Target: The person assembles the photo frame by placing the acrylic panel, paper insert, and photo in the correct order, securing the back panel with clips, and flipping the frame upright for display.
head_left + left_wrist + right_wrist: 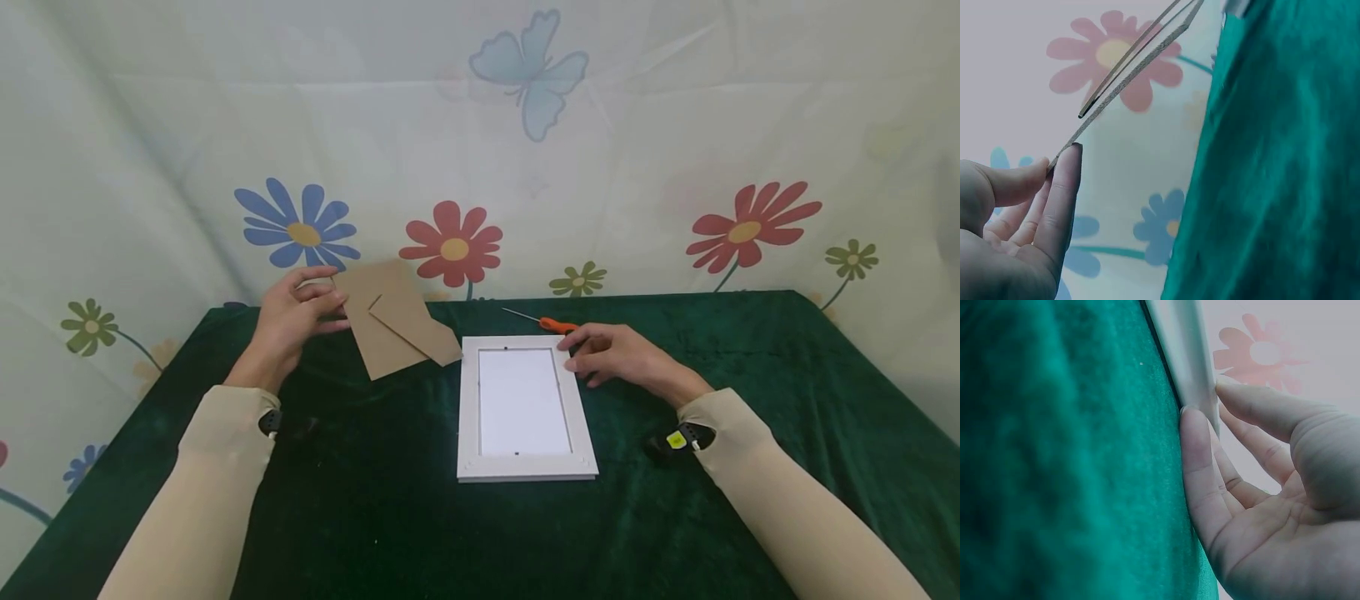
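Observation:
A brown backing board (390,287) with a fold-out stand leg (416,333) is held up over the left of the table. My left hand (296,312) pinches its left edge between thumb and fingers; the left wrist view shows the board (1119,84) edge-on, its leg slightly apart from it. A white picture frame (469,408) lies on the cloth, a white sheet (521,400) in its opening and small dark tabs around it. My right hand (618,354) grips the frame's upper right edge, thumb and fingers on opposite sides of the rim (1188,356) in the right wrist view.
A screwdriver with an orange handle (558,326) lies behind the frame, close to my right fingers. Dark green cloth (360,517) covers the table. Behind its far edge hangs a pale curtain (600,167) printed with flowers and a butterfly.

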Action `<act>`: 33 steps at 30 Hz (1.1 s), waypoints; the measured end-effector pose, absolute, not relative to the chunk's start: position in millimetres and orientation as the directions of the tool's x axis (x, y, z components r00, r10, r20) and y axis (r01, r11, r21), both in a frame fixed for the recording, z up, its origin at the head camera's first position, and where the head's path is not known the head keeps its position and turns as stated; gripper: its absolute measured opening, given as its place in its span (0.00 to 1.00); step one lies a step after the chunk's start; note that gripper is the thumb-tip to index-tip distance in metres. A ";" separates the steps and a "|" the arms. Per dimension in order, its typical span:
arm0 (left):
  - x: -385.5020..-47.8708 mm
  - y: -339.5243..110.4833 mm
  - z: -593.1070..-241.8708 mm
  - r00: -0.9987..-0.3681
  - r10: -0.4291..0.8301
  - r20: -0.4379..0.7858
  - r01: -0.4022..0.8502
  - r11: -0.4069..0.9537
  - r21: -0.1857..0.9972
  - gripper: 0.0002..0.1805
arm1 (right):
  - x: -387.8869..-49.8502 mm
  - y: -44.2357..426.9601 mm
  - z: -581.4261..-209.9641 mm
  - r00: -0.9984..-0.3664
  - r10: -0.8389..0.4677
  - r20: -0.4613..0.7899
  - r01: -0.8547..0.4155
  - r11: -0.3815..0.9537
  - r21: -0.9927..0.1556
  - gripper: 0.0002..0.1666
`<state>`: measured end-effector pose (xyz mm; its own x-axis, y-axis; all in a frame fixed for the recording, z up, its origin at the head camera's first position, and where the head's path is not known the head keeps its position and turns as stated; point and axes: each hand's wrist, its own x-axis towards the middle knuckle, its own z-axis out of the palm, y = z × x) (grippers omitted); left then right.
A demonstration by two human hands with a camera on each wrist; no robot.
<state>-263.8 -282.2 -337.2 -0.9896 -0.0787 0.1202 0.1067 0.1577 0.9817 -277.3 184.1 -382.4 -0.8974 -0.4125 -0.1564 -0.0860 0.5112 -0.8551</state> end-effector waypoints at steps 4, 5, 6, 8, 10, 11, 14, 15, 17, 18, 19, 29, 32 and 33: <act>-260.2 -272.3 -331.6 -0.990 -0.069 0.122 0.112 0.134 0.985 0.30 | -276.8 183.7 -382.5 -0.895 -0.419 -0.154 -0.092 0.510 -0.855 0.28; -259.1 -269.8 -330.3 -0.990 -0.067 0.122 0.112 0.132 0.985 0.30 | -277.1 183.7 -382.8 -0.894 -0.421 -0.153 -0.093 0.510 -0.855 0.28; -257.9 -267.2 -329.2 -0.991 -0.066 0.120 0.111 0.126 0.986 0.30 | -277.4 183.7 -383.1 -0.893 -0.423 -0.153 -0.094 0.509 -0.856 0.27; -256.0 -262.4 -327.6 -0.991 -0.059 0.120 0.113 0.109 0.988 0.30 | -276.9 183.5 -383.5 -0.894 -0.422 -0.154 -0.094 0.511 -0.854 0.28; -254.8 -257.4 -326.3 -0.991 -0.051 0.126 0.120 0.106 0.987 0.29 | -276.7 183.3 -383.8 -0.896 -0.416 -0.155 -0.091 0.513 -0.854 0.27; -254.4 -255.0 -325.9 -0.990 -0.047 0.130 0.125 0.101 0.987 0.29 | -277.0 183.3 -384.1 -0.896 -0.417 -0.153 -0.093 0.513 -0.853 0.27; -253.3 -247.1 -325.2 -0.990 -0.037 0.136 0.132 0.107 0.986 0.28 | -277.1 182.8 -384.3 -0.900 -0.411 -0.149 -0.095 0.516 -0.851 0.27; -253.1 -244.4 -325.3 -0.990 -0.034 0.137 0.132 0.114 0.985 0.28 | -277.1 182.5 -384.1 -0.899 -0.413 -0.145 -0.100 0.515 -0.851 0.27; -252.8 -239.0 -326.0 -0.990 -0.030 0.135 0.130 0.129 0.983 0.28 | -277.4 182.2 -384.3 -0.897 -0.417 -0.143 -0.105 0.516 -0.850 0.28; -252.5 -236.4 -326.4 -0.991 -0.027 0.135 0.130 0.137 0.982 0.28 | -277.4 182.1 -384.0 -0.897 -0.418 -0.142 -0.105 0.516 -0.850 0.27; -252.4 -234.1 -326.6 -0.991 -0.024 0.135 0.130 0.144 0.981 0.27 | -277.5 182.1 -383.8 -0.899 -0.414 -0.144 -0.101 0.516 -0.850 0.27; -250.4 -218.8 -330.8 -0.992 -0.011 0.129 0.126 0.167 0.978 0.26 | -279.7 183.4 -384.7 -0.897 -0.416 -0.148 -0.098 0.513 -0.853 0.27; -250.6 -215.3 -333.4 -0.993 0.005 0.121 0.120 0.164 0.979 0.26 | -280.2 183.2 -385.5 -0.897 -0.418 -0.147 -0.100 0.513 -0.853 0.27; -250.7 -213.9 -334.1 -0.993 0.012 0.119 0.119 0.160 0.980 0.26 | -280.0 183.3 -385.4 -0.895 -0.421 -0.145 -0.103 0.512 -0.853 0.27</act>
<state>-250.7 -213.9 -334.1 -0.9929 0.0115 0.1186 0.1190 0.1603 0.9799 -280.0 183.3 -385.4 -0.8952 -0.4213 -0.1452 -0.1028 0.5124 -0.8526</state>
